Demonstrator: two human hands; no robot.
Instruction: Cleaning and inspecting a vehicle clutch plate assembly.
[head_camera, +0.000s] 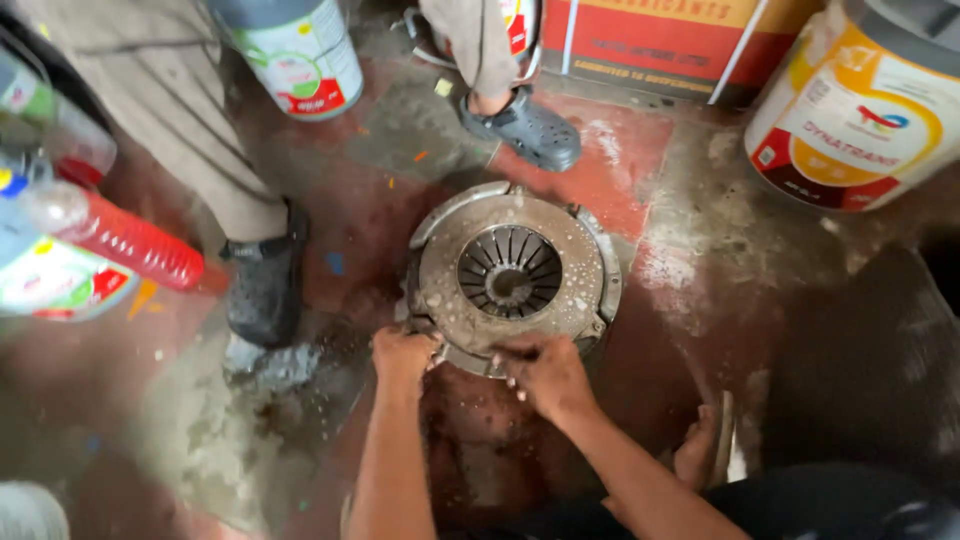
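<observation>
Round metal clutch plate (512, 272) is lying flat on floor (700, 270); left hand (403, 355) and right hand (547, 375) are gripping its near rim, fingers curled.

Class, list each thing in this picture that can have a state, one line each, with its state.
Round grey metal clutch pressure plate: lying flat on the floor, wet and dirty.
Left hand: gripping the plate's near rim.
Right hand: resting on the plate's near rim.
Red plastic bottle: lying on its side.
White and orange bucket: upright.
Red concrete floor: wet, stained.
</observation>
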